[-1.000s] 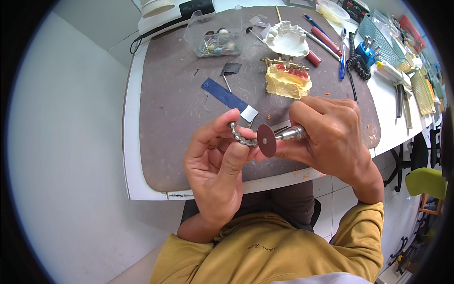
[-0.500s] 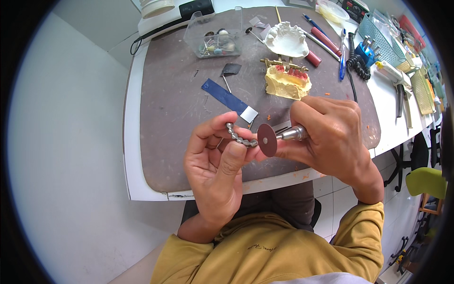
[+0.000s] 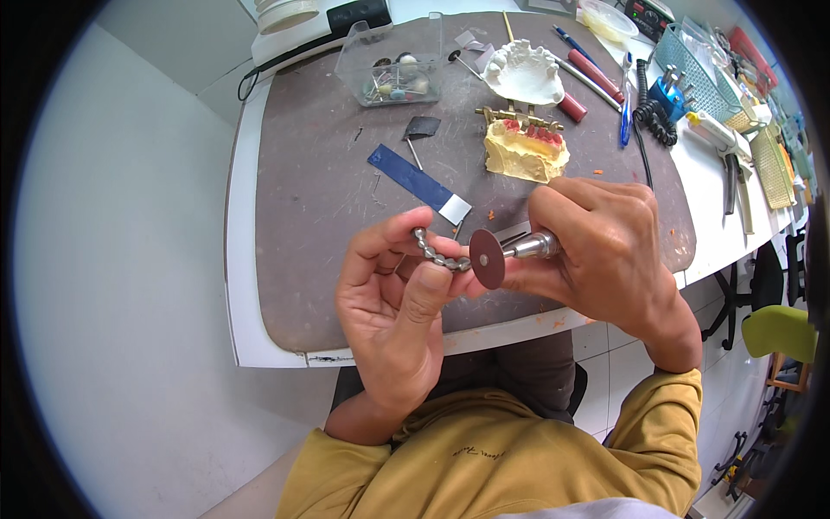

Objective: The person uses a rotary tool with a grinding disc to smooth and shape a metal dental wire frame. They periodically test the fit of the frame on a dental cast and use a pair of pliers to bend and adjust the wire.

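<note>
Between the thumb and fingers of my left hand [image 3: 393, 303] sits a curved metal dental bridge [image 3: 437, 256], a row of several shiny tooth-shaped units. My right hand [image 3: 596, 251] grips a silver rotary handpiece [image 3: 534, 246] fitted with a reddish-brown cutting disc [image 3: 487, 259]. The disc stands upright at the right end of the bridge; whether they touch I cannot tell. My fingertips meet behind the disc, partly hidden by it. Beyond my hands stands a yellow plaster dental model [image 3: 526, 151] with red wax teeth, hinged to a white upper cast [image 3: 524, 73].
A blue strip [image 3: 411, 177] and a dark abrasive scrap [image 3: 423, 127] lie on the brown mat [image 3: 298, 216]. Behind them is a clear box [image 3: 389, 82] of rotary bits. Red wax sticks [image 3: 596, 76], pens, a coiled black cord [image 3: 654, 121] and a teal basket [image 3: 692, 78] are at the right.
Almost nothing differs. The disc and handpiece have shifted very slightly to the left; both hands keep their grip.
</note>
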Action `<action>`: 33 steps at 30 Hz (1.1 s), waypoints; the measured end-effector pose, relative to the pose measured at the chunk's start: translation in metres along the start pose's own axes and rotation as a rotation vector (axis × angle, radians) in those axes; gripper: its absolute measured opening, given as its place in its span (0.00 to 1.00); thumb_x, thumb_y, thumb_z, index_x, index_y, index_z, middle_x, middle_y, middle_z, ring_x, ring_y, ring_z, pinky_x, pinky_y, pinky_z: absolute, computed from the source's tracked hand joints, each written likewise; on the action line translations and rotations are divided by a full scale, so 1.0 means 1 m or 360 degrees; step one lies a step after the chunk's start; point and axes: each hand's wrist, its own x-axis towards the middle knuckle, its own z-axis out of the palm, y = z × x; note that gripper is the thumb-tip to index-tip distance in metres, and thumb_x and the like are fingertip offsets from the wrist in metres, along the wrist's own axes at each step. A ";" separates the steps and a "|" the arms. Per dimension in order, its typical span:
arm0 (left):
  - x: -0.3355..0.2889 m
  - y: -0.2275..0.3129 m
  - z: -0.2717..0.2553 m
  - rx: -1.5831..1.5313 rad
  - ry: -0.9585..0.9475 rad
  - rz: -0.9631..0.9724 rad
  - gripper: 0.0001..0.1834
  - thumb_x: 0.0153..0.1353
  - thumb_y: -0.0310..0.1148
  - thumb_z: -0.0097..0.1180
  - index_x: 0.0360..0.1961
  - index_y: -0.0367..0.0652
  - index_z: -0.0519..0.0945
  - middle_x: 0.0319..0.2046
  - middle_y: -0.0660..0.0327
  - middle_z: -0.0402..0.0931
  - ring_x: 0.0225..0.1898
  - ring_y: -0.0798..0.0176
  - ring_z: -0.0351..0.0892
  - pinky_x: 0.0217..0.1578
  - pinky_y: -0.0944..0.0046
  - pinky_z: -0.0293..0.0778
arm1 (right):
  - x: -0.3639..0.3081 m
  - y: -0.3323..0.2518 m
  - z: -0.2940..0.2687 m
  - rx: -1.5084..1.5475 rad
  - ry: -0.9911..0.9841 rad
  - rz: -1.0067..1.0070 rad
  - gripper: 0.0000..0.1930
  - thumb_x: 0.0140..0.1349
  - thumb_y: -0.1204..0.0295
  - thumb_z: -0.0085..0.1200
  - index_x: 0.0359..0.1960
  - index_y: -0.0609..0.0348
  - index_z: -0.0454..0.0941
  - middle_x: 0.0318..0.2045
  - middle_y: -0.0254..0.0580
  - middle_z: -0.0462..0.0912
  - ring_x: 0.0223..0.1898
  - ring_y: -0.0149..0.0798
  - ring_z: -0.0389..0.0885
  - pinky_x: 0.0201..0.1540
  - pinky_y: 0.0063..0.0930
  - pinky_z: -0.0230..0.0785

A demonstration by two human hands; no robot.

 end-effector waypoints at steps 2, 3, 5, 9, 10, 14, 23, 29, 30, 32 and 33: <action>0.000 -0.001 -0.002 0.0009 0.0000 0.0013 0.22 0.66 0.25 0.53 0.59 0.34 0.66 0.43 0.58 0.75 0.47 0.62 0.80 0.48 0.67 0.79 | 0.001 -0.001 -0.001 -0.0016 -0.0016 -0.0014 0.29 0.36 0.46 0.70 0.16 0.55 0.65 0.11 0.33 0.64 0.12 0.36 0.65 0.17 0.30 0.53; -0.001 -0.001 -0.002 0.0014 0.0000 0.0020 0.22 0.66 0.25 0.54 0.59 0.34 0.66 0.43 0.58 0.75 0.47 0.62 0.80 0.48 0.67 0.79 | 0.001 -0.002 -0.002 -0.0024 -0.0024 -0.0021 0.29 0.36 0.46 0.70 0.16 0.55 0.66 0.12 0.33 0.64 0.12 0.36 0.65 0.17 0.30 0.53; -0.001 -0.002 -0.003 0.0015 -0.0007 0.0037 0.22 0.66 0.25 0.54 0.59 0.34 0.66 0.43 0.58 0.75 0.47 0.62 0.80 0.48 0.66 0.79 | 0.000 -0.002 -0.002 -0.0016 -0.0038 -0.0005 0.29 0.36 0.46 0.70 0.16 0.55 0.66 0.12 0.33 0.64 0.12 0.36 0.65 0.18 0.30 0.54; 0.000 -0.002 -0.002 0.0018 -0.0040 0.0031 0.22 0.66 0.25 0.54 0.60 0.34 0.66 0.43 0.58 0.76 0.46 0.61 0.80 0.49 0.66 0.79 | 0.000 0.000 -0.003 -0.0027 -0.0044 -0.0009 0.29 0.36 0.47 0.71 0.16 0.55 0.65 0.12 0.34 0.64 0.12 0.37 0.65 0.18 0.30 0.54; -0.001 -0.002 -0.002 0.0026 -0.0031 0.0040 0.23 0.66 0.25 0.54 0.60 0.34 0.66 0.43 0.58 0.76 0.47 0.61 0.80 0.49 0.66 0.78 | 0.001 -0.001 -0.003 -0.0020 -0.0046 -0.0012 0.29 0.36 0.47 0.71 0.16 0.55 0.65 0.12 0.33 0.64 0.12 0.36 0.65 0.18 0.30 0.54; -0.002 -0.002 -0.002 0.0038 -0.0018 0.0045 0.23 0.66 0.25 0.53 0.61 0.34 0.65 0.43 0.58 0.76 0.47 0.61 0.79 0.50 0.65 0.78 | 0.001 -0.001 -0.001 -0.0008 -0.0033 -0.0013 0.29 0.36 0.47 0.71 0.16 0.55 0.65 0.11 0.33 0.63 0.12 0.36 0.64 0.17 0.29 0.54; 0.000 -0.001 0.000 0.0038 0.0007 0.0019 0.23 0.65 0.25 0.54 0.60 0.35 0.67 0.43 0.58 0.76 0.46 0.62 0.80 0.47 0.69 0.79 | -0.001 0.001 -0.001 0.0012 -0.0021 0.0016 0.29 0.35 0.48 0.72 0.16 0.56 0.66 0.12 0.34 0.65 0.12 0.37 0.66 0.17 0.30 0.55; 0.000 -0.002 0.000 0.0018 0.0003 0.0018 0.23 0.65 0.24 0.55 0.61 0.35 0.67 0.43 0.58 0.76 0.47 0.62 0.80 0.47 0.70 0.80 | 0.000 0.000 -0.002 0.0018 -0.0034 0.0023 0.29 0.35 0.48 0.72 0.16 0.56 0.66 0.11 0.34 0.65 0.13 0.37 0.65 0.17 0.31 0.55; 0.000 -0.002 0.000 0.0014 -0.0002 0.0020 0.23 0.65 0.24 0.55 0.61 0.35 0.67 0.43 0.58 0.76 0.47 0.62 0.80 0.47 0.70 0.80 | 0.000 0.000 -0.002 0.0017 -0.0043 0.0021 0.29 0.35 0.48 0.72 0.15 0.56 0.66 0.11 0.34 0.65 0.12 0.37 0.65 0.17 0.31 0.55; -0.001 -0.003 -0.001 0.0022 -0.0007 0.0036 0.23 0.65 0.24 0.55 0.61 0.35 0.67 0.43 0.58 0.76 0.47 0.62 0.80 0.48 0.69 0.79 | 0.000 0.000 -0.002 0.0010 -0.0047 0.0008 0.29 0.35 0.48 0.72 0.15 0.56 0.66 0.11 0.35 0.65 0.12 0.37 0.65 0.17 0.31 0.55; -0.001 -0.003 -0.001 0.0026 -0.0009 0.0043 0.23 0.65 0.24 0.55 0.61 0.35 0.67 0.43 0.58 0.76 0.47 0.62 0.80 0.48 0.69 0.79 | 0.000 0.000 -0.002 0.0007 -0.0049 0.0001 0.29 0.35 0.48 0.72 0.15 0.56 0.66 0.11 0.35 0.64 0.12 0.37 0.65 0.17 0.31 0.55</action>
